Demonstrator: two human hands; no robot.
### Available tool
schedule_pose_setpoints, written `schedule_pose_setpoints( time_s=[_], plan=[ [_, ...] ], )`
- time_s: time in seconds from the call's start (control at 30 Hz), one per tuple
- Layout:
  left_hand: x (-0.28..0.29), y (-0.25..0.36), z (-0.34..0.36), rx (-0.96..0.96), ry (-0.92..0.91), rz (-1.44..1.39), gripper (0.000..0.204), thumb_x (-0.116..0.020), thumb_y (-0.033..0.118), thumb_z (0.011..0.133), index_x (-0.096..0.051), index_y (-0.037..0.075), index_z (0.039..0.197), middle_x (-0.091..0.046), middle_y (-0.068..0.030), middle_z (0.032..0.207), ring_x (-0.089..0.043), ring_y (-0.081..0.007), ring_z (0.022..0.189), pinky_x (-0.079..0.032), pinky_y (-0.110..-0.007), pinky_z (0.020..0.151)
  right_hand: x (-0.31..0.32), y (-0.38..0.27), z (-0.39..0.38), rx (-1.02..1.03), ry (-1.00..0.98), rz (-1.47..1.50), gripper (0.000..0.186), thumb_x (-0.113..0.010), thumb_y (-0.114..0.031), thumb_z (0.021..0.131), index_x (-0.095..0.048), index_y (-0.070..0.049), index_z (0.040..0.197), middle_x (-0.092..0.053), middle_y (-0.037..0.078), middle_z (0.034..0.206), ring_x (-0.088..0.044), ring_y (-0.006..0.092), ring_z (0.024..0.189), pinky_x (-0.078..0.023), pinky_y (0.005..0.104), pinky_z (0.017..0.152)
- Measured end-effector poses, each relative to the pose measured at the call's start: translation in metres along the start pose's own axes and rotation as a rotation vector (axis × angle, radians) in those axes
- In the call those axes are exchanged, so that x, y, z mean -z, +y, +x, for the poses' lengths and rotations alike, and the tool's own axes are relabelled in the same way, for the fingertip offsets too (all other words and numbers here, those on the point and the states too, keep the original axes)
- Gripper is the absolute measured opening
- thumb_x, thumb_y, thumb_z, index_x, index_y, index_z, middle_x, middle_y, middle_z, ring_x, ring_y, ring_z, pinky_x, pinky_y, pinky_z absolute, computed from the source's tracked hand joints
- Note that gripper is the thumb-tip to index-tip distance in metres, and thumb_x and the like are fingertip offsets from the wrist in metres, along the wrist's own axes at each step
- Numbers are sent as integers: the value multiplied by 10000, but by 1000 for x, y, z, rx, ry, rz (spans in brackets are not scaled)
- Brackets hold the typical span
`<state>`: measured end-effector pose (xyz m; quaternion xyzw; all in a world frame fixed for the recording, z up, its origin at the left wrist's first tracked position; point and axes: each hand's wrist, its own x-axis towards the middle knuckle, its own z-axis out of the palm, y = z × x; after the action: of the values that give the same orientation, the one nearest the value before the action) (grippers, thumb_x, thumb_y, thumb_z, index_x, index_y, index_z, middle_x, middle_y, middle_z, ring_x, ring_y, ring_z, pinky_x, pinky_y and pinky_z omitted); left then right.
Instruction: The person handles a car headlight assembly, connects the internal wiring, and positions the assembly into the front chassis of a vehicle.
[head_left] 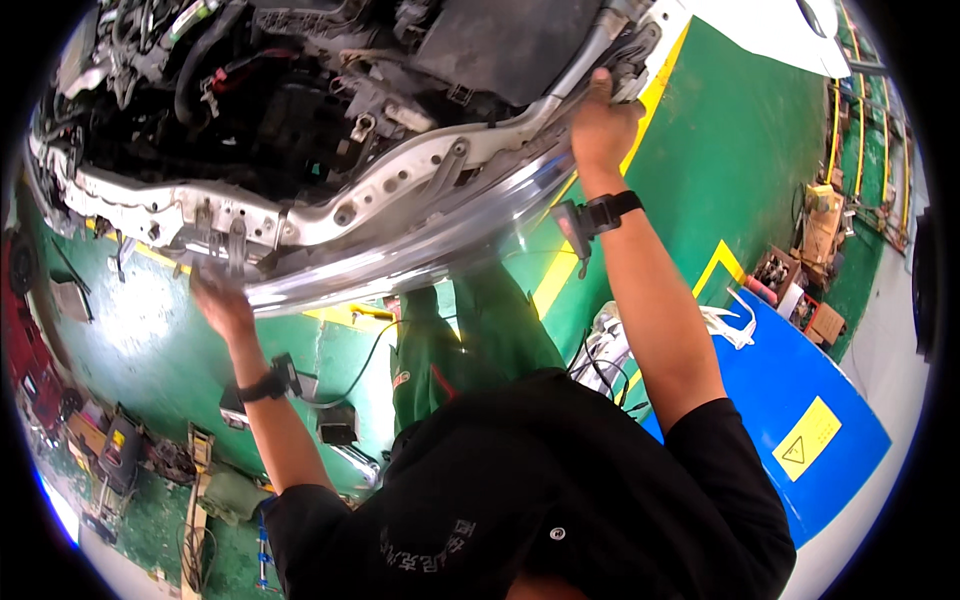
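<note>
A long, curved headlight [400, 262] with a clear, shiny lens lies along the front of an open car body, close against its white front crossmember [380, 200]. My right hand [603, 125] grips the headlight's far right end, thumb on top, near the fender edge. At the opposite end, my left hand [222, 302] is closed around the left tip; motion blurs its fingers. What sits behind the headlight is hidden from me. Both wrists carry black straps with small devices.
Above the crossmember lies the open engine bay [270, 110] with hoses and wiring. A blue panel [840, 460] with a yellow warning label stands at right. Boxes of parts [800, 290] lie beyond it. A cable and a small black box [337, 425] rest on the green floor.
</note>
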<state>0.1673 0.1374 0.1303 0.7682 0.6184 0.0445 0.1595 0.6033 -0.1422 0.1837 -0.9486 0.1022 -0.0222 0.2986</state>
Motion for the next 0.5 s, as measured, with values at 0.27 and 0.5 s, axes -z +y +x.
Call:
schedule_pose_setpoints(
  time_s=[0.27,0.5],
  plan=[
    [-42,29,7,84,-170,117,556,-288,423,1048,-530,-28,1265,-610,-314,1193,-555,-504,1126,-411,-542,988,2,-4,-5,12,-12,-34,914,-581,-605,921,-412,251,1194,-576,416,1169,-578,505,1136,-455,478,970],
    [-48,17,8,-96,-118,132,575,-222,453,1058,-520,18,1286,-636,-271,1198,-587,-467,1116,-395,-552,1020,8,-8,1,-33,-103,-150,944,-533,-587,946,-314,267,1283,-559,410,1215,-572,511,1146,-459,496,982]
  ],
)
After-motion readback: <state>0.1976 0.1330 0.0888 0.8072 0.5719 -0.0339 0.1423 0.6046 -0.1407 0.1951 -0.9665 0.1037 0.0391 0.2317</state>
